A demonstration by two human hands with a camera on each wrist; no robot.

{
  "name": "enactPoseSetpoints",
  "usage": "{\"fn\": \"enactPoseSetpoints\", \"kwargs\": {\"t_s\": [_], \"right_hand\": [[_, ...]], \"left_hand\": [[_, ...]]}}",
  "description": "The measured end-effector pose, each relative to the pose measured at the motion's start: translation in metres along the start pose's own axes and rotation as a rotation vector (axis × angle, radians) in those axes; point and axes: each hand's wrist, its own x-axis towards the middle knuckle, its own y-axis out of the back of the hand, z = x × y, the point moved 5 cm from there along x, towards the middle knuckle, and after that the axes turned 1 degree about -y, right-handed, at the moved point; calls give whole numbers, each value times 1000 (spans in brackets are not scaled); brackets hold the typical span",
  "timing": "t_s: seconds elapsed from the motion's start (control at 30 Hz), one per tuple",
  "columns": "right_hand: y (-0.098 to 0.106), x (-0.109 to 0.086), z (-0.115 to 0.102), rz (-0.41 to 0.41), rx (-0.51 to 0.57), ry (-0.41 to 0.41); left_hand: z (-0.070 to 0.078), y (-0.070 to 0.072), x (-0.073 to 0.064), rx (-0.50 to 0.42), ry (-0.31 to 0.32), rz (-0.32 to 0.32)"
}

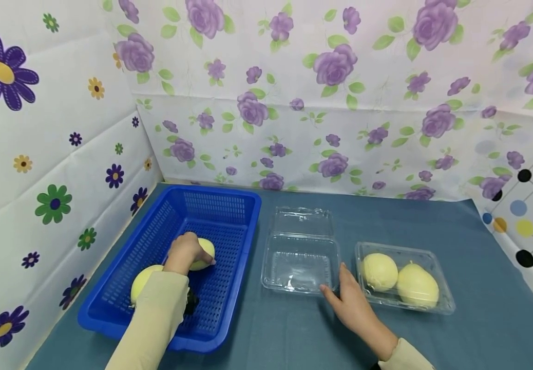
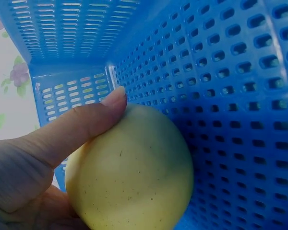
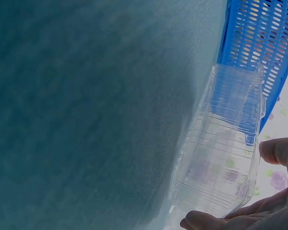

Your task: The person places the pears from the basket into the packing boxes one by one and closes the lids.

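Observation:
Inside the blue basket (image 1: 243, 246), my left hand (image 1: 185, 253) grips a pale yellow, round melon (image 2: 134, 172). The left wrist view shows the thumb lying over the melon's top; the other fingers are mostly hidden. Another melon (image 1: 144, 281) sits in the basket, partly covered by my left forearm. My right hand (image 1: 351, 303) is at the near right corner of a clear plastic clamshell box (image 1: 301, 264), thumb by the front edge and fingers along the side, fairly straight. The box stands with its lid (image 1: 302, 221) folded back, and nothing is inside.
To the right stands another clear plastic box (image 1: 444, 303) holding two melons (image 1: 416, 285). A blue-grey cloth (image 1: 285, 329) covers the table. Flowered sheeting (image 1: 294, 103) closes off the back and left sides. A dark object (image 1: 191, 302) lies by my left sleeve.

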Motion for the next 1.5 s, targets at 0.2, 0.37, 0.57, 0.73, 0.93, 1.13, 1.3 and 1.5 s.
{"fn": "enactPoseSetpoints", "kwargs": {"t_s": [0.2, 0.37, 0.57, 0.73, 0.93, 1.13, 1.3, 1.5], "right_hand": [[1, -1, 1, -13, -14, -8], [2, -2, 1, -11, -21, 3], [3, -3, 1, -9, -21, -2], [2, -4, 2, -11, -11, -7], [0, -3, 3, -5, -10, 0], [0, -1, 3, 6, -12, 9], [0, 0, 3, 13, -12, 10], [1, 0, 4, 4, -3, 0]], "left_hand": [[2, 0, -2, -25, 11, 32], [4, 2, -1, -35, 12, 58], [5, 7, 0, -42, 13, 100], [7, 9, 1, -69, 15, 107], [8, 12, -1, -104, -18, 127], [10, 18, -4, -113, -38, 161], [13, 23, -6, -130, -57, 195], [23, 29, -13, -149, -100, 248]]}}
